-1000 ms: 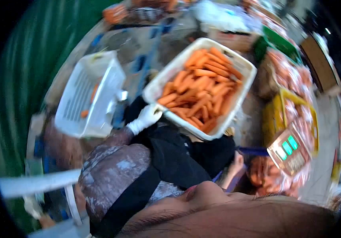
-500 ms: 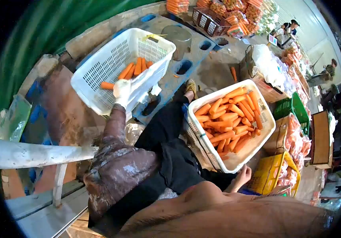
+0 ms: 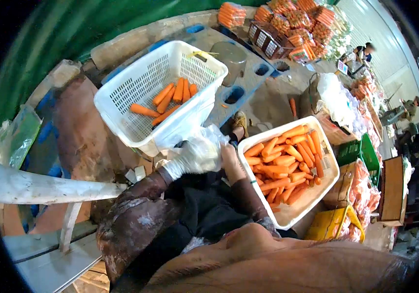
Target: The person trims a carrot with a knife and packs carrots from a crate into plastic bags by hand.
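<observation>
My left hand (image 3: 200, 154), in a whitish glove, is in front of the white crate's near side, closed on a clear plastic bag (image 3: 213, 136). My bare right hand (image 3: 230, 157) meets it there, fingers closed at the bag's edge; the fingertips are partly hidden. Beyond them, the white slatted crate (image 3: 121, 128) holds several loose carrots (image 3: 164, 94) on its floor. To the right of my hands, a second white crate (image 3: 327, 179) carries a heap of carrots (image 3: 287, 163).
A blue pallet (image 3: 246, 83) lies under the far crate, with a round grey container (image 3: 230, 59) on it. Bagged carrots (image 3: 232, 14) are piled at the back. Green (image 3: 363, 152) and yellow (image 3: 329, 223) crates stand at right. A white pole (image 3: 53, 188) juts in from the left.
My left hand has left the carrots in the crate and come back towards my body. My right hand has moved up from beside the full crate to meet it at the plastic bag.
</observation>
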A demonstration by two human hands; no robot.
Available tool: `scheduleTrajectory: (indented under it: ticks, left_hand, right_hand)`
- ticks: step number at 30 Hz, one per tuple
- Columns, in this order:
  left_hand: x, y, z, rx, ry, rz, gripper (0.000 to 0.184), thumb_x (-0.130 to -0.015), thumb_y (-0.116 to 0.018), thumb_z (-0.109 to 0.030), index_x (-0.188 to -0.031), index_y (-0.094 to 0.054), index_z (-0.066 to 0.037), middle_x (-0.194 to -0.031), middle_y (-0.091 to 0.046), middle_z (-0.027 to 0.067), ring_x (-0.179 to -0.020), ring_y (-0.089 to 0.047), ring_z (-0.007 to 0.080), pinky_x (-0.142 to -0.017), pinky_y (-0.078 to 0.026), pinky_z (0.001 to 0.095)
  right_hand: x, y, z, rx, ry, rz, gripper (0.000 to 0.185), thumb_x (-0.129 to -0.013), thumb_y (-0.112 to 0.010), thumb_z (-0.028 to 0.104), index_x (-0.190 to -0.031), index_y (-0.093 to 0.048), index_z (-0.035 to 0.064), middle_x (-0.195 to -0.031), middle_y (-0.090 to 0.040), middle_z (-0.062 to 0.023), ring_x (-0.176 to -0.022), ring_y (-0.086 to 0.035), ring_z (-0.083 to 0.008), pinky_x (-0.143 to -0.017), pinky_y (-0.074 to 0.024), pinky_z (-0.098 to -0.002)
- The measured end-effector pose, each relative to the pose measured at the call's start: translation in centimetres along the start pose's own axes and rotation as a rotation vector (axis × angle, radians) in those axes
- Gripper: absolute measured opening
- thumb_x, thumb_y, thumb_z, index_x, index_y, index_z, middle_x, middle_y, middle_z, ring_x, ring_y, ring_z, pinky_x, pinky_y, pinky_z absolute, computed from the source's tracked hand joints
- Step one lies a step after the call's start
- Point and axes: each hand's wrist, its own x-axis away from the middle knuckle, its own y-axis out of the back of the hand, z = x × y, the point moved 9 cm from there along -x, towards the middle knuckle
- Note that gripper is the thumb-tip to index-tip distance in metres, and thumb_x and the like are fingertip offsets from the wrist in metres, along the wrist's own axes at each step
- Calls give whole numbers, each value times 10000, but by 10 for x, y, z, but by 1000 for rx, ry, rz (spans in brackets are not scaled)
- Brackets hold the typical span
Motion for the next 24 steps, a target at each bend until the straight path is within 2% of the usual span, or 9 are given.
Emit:
scheduleTrajectory:
  ticks: [2,4,6,8,13,16,18,20,24]
  left_hand:
    - [1,75,71,-112,485,-267,397,-782,-593,-354,-1051,-544,-67,-969,-590,144,-847,-573,323,-837,-448,438]
    - [63,46,149,-715,734,-21,401,-834,-534,-353,-1086,-507,-42,-914,-615,168,-799,-605,338,-752,-477,452]
    - [101,-8,194,-383,994,417,394,-862,-498,-355,-1076,-475,-24,-812,-635,166,-698,-625,353,-639,-488,476]
    - [89,1,184,-388,996,429,421,-844,-508,-391,-1034,-497,-16,-820,-644,175,-699,-641,335,-607,-497,473]
    - [98,-14,196,-391,914,333,306,-848,-504,-361,-912,-501,-61,-714,-644,112,-592,-641,317,-488,-487,460]
    - [74,-3,174,-613,833,365,655,-800,-606,-358,-1280,-378,26,-1161,-513,223,-1054,-548,315,-857,-458,426]
    - [6,14,87,-695,452,82,660,-796,-621,-404,-1267,-418,12,-1190,-506,208,-1136,-485,326,-961,-393,416]
    - [-36,-20,34,218,347,14,644,-809,-631,-412,-1265,-451,6,-1209,-509,186,-1144,-488,321,-1001,-363,389]
    - [-124,-103,-74,1020,111,78,485,-876,-603,-251,-1274,-465,-11,-1237,-515,130,-1133,-503,233,-987,-375,345]
  right_hand:
    - [12,-1,2,-301,47,6,273,-888,-536,201,-1015,-611,-29,-845,-627,-65,-727,-589,-147,-614,-454,-285]
    - [-16,33,-37,-47,366,29,283,-910,-512,214,-1061,-585,-14,-877,-612,-49,-729,-570,-135,-625,-455,-269]
    - [-11,91,-63,95,513,-123,281,-922,-506,222,-1107,-553,15,-964,-595,-57,-772,-563,-138,-634,-463,-276]
    - [41,140,-65,-474,183,-121,303,-931,-487,218,-1176,-513,42,-1047,-577,-79,-843,-573,-164,-657,-482,-302]
    - [149,273,-50,-672,394,-323,347,-916,-498,228,-1206,-500,37,-1025,-609,-113,-879,-625,-206,-735,-536,-343]
    - [192,327,-62,-647,501,-437,386,-924,-443,204,-1235,-477,-21,-1020,-619,-130,-867,-636,-227,-745,-539,-348]
    - [214,337,-48,-594,617,-508,390,-911,-476,154,-1253,-467,-34,-1046,-611,-119,-915,-620,-224,-774,-532,-346]
    - [215,349,-60,-637,612,-568,381,-913,-480,152,-1244,-473,-38,-1058,-606,-118,-922,-612,-216,-782,-526,-342]
    - [205,350,-66,-737,565,-612,365,-918,-490,147,-1227,-487,-47,-1082,-595,-115,-937,-596,-201,-798,-515,-333]
